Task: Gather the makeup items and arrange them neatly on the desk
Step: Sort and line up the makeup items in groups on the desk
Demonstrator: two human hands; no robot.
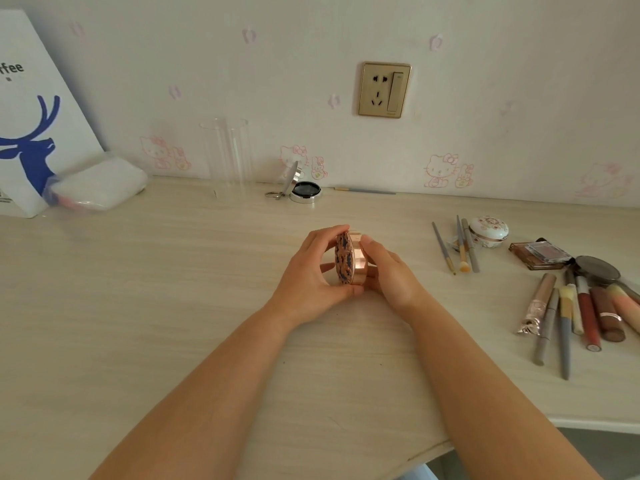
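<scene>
At the far left a white paper bag [31, 112] with a blue deer stands against the wall, with a clear packet of white pads [98, 185] lying just beside it on the desk [173, 306]. Further right along the wall stands an empty clear acrylic holder [227, 157], then a small silver compact [304, 192] left open, its lid tilted up, and a thin pencil [367, 191] lying against the wall. In the middle of the desk both hands hold a round rose-gold compact [349, 259] on edge: the left hand [311, 271] curls round its patterned face and rim, the right hand [391, 271] wraps its other side, thumb on top. Whether it is fully closed I cannot tell. To the right lie three thin brushes [460, 247] and a white floral pot [490, 232], close together, then a brown blush palette [540, 254], a dark round mirror [597, 268], and nearer, a loose fan of tubes, brushes and lip glosses [585, 313] overlapping one another. Judged from this, the work is barely begun: the holder is empty, the right-hand pile is unsorted, and the silver compact wants closing.
</scene>
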